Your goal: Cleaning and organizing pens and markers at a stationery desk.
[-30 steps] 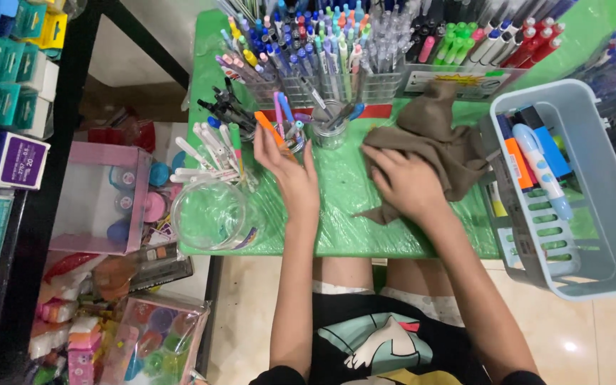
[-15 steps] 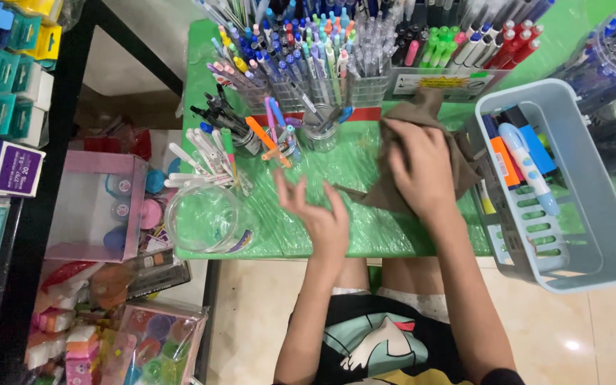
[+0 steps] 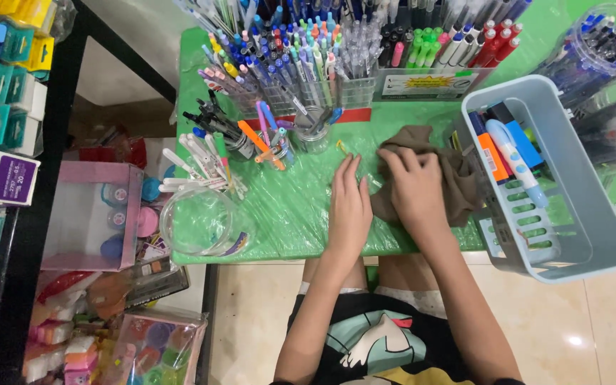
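Cloth [image 3: 458,175] lies bunched under my right hand [image 3: 411,187], which presses flat on it with fingers spread, gripping nothing; my left hand [image 3: 349,207] rests open, palm down, on the green plastic-covered worktop [image 3: 286,214] just beside it, touching the cloth's near edge at most. The brown cloth sits between my right hand and the grey basket [image 3: 593,242] to the right of it, its far fold touching the basket's side.

Risk, as I judge it: a wide sweep away from me could knock the small clear cups of pens [image 3: 279,142] standing just beyond my left hand, and they look top-heavy. A push to the right could shove the basket, which overhangs the worktop's near edge, off it. The plastic cover is wrinkled and could drag along with the cloth.

Crumpled as it is, the cloth has only a loose long axis, running left to right across my right hand, pointing nowhere clearly.
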